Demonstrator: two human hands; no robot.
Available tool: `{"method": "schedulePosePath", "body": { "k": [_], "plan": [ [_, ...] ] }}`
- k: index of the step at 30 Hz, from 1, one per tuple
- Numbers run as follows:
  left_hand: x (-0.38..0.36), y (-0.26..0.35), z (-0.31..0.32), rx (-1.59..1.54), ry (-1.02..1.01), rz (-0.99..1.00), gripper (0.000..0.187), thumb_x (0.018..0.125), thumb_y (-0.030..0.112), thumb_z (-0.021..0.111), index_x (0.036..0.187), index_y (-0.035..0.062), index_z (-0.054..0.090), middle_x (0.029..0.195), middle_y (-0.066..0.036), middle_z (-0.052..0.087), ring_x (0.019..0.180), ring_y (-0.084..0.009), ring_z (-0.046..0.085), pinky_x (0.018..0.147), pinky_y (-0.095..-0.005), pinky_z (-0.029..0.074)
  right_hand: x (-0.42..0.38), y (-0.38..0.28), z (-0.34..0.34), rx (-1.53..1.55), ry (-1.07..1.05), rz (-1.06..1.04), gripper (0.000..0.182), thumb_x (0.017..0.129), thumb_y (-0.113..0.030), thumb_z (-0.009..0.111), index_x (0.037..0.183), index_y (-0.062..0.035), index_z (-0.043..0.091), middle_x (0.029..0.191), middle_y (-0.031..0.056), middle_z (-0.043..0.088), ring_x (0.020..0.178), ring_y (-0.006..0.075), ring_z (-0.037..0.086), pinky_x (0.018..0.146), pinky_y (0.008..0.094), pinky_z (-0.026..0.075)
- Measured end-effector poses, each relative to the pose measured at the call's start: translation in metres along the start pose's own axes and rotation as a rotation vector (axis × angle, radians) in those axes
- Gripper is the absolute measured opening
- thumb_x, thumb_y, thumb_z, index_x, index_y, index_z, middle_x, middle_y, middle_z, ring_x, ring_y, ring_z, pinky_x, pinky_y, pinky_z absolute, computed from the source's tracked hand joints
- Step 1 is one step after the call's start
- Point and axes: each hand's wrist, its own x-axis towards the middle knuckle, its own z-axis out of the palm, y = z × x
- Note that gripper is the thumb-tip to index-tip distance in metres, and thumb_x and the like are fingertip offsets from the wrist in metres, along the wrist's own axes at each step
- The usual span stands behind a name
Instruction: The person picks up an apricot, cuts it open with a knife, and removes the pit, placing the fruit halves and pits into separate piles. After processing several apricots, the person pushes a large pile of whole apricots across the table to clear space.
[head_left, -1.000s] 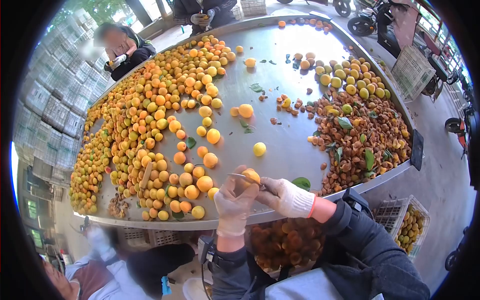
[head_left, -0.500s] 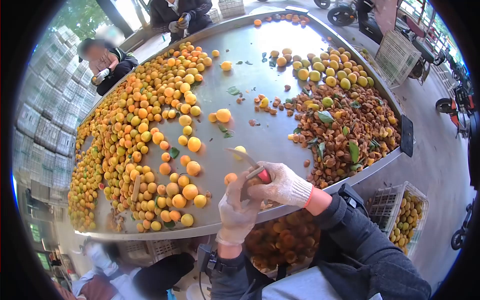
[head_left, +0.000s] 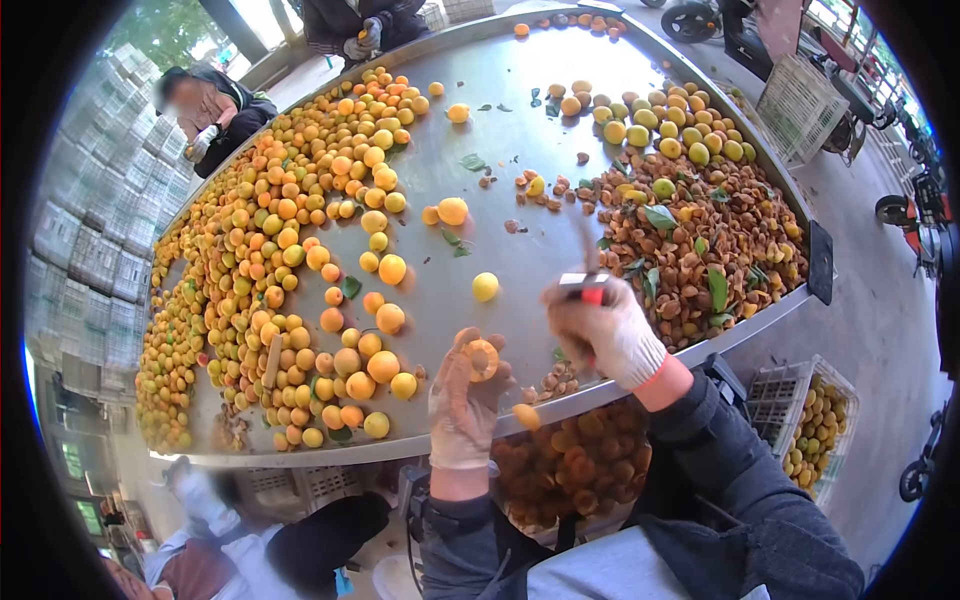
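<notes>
My left hand (head_left: 466, 410), in a white work glove, is closed around a cut apricot (head_left: 482, 360) near the table's front edge. The cut face with a darker ring points up. My right hand (head_left: 606, 328), gloved too, grips a knife (head_left: 594, 292) with a red and black handle; its blade is smeared by motion and points away from me. An orange apricot piece (head_left: 525, 416) is in the air or at the table edge between my hands, above a container of apricot halves (head_left: 575, 462). A single yellow apricot (head_left: 485, 287) lies beyond my left hand.
A metal table (head_left: 440, 330) bears a large heap of whole apricots (head_left: 290, 250) on the left and a pile of brown pits (head_left: 700, 240) with leaves on the right. A crate of fruit (head_left: 815, 430) stands on the floor at right. Several other people sit around the table.
My hands have moved apart; the right one with the knife went right and up. The cut apricot now shows in my left hand, and a loose piece has appeared below it.
</notes>
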Motion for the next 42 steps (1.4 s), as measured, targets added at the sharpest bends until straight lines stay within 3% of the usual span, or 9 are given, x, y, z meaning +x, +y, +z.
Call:
{"method": "schedulePosePath", "body": {
  "k": [3, 12, 14, 15, 18, 19, 24, 35, 42],
  "plan": [
    [-0.002, -0.01, 0.006, 0.072, 0.002, -0.021, 0.049, 0.092, 0.033, 0.06, 0.129, 0.0011, 0.049, 0.111, -0.015, 0.06, 0.083, -0.018, 0.062, 0.068, -0.0328, 0.056, 0.012, -0.007, 0.021, 0.644, 0.217, -0.216, 0.014, 0.086, -0.005, 0.058, 0.1, -0.0049, 0.059, 0.055, -0.0009, 0.041, 0.038, 0.0102, 0.035, 0.034, 0.0247, 0.027],
    [0.002, -0.02, 0.021, 0.125, 0.04, -0.009, 0.049, 0.095, 0.032, 0.056, 0.132, 0.001, 0.046, 0.109, -0.01, 0.061, 0.085, -0.0175, 0.06, 0.075, -0.0318, 0.051, 0.028, 0.009, 0.052, 0.71, 0.303, -0.363, 0.014, 0.085, 0.002, 0.058, 0.095, -0.0033, 0.065, 0.068, 0.0014, 0.057, 0.05, 0.0052, 0.047, 0.045, 0.0196, 0.036],
    [0.002, -0.019, 0.02, 0.026, 0.056, 0.007, 0.047, 0.096, 0.027, 0.056, 0.133, 0.0005, 0.046, 0.108, -0.009, 0.061, 0.086, -0.018, 0.06, 0.077, -0.0332, 0.051, 0.025, 0.011, 0.051, 0.319, 0.288, -0.56, 0.013, 0.085, 0.002, 0.058, 0.096, -0.0025, 0.065, 0.08, 0.0026, 0.062, 0.062, 0.006, 0.054, 0.054, 0.0196, 0.042],
    [0.004, -0.022, 0.02, 0.019, 0.054, 0.005, 0.047, 0.096, 0.027, 0.056, 0.133, 0.0005, 0.046, 0.108, -0.009, 0.061, 0.086, -0.018, 0.06, 0.077, -0.0332, 0.051, 0.027, 0.013, 0.053, 0.296, 0.267, -0.625, 0.017, 0.083, 0.002, 0.059, 0.099, -0.0002, 0.062, 0.068, 0.0052, 0.057, 0.046, 0.0109, 0.047, 0.043, 0.0235, 0.035],
    [0.006, -0.029, 0.022, 0.001, 0.117, -0.033, 0.045, 0.094, 0.024, 0.058, 0.132, 0.0005, 0.047, 0.107, -0.009, 0.061, 0.086, -0.0188, 0.06, 0.078, -0.034, 0.051, 0.033, 0.017, 0.055, 0.471, 0.243, -0.486, 0.017, 0.082, 0.002, 0.059, 0.099, -0.0002, 0.061, 0.068, 0.0051, 0.057, 0.045, 0.0115, 0.047, 0.042, 0.024, 0.035],
    [0.004, -0.028, 0.022, 0.072, 0.097, 0.008, 0.044, 0.094, 0.024, 0.058, 0.13, 0.0003, 0.048, 0.107, -0.01, 0.061, 0.086, -0.0191, 0.061, 0.078, -0.0336, 0.052, 0.037, 0.022, 0.053, 0.417, 0.329, -0.523, 0.014, 0.086, 0.002, 0.057, 0.097, -0.002, 0.066, 0.082, 0.0024, 0.062, 0.064, 0.0072, 0.055, 0.053, 0.0202, 0.041],
    [0.009, -0.019, 0.012, -0.054, 0.155, -0.036, 0.041, 0.094, 0.023, 0.059, 0.127, -0.0002, 0.052, 0.107, -0.011, 0.062, 0.086, -0.0201, 0.062, 0.076, -0.0316, 0.054, 0.028, 0.007, 0.051, 0.654, 0.26, -0.505, 0.014, 0.086, 0.001, 0.057, 0.098, -0.0015, 0.063, 0.076, 0.0018, 0.059, 0.053, 0.006, 0.049, 0.046, 0.0206, 0.036],
    [0.013, -0.022, 0.019, -0.046, 0.229, -0.013, 0.039, 0.09, 0.016, 0.064, 0.124, -0.0001, 0.055, 0.103, -0.012, 0.065, 0.083, -0.0232, 0.065, 0.072, -0.0338, 0.056, 0.047, 0.023, 0.061, 0.395, 0.319, -0.466, 0.011, 0.084, -0.001, 0.059, 0.093, -0.0032, 0.066, 0.075, -0.0003, 0.059, 0.055, 0.0053, 0.049, 0.048, 0.0207, 0.037],
    [0.019, -0.03, 0.0, -0.132, 0.074, -0.069, 0.051, 0.093, 0.033, 0.059, 0.131, 0.0016, 0.046, 0.119, -0.014, 0.055, 0.105, -0.0282, 0.057, 0.089, -0.0438, 0.048, 0.075, 0.033, 0.05, 0.987, 0.116, -0.042, 0.015, 0.088, -0.005, 0.052, 0.101, -0.0106, 0.056, 0.057, -0.0048, 0.033, 0.04, 0.0076, 0.03, 0.036, 0.0243, 0.022]
  ]
}}
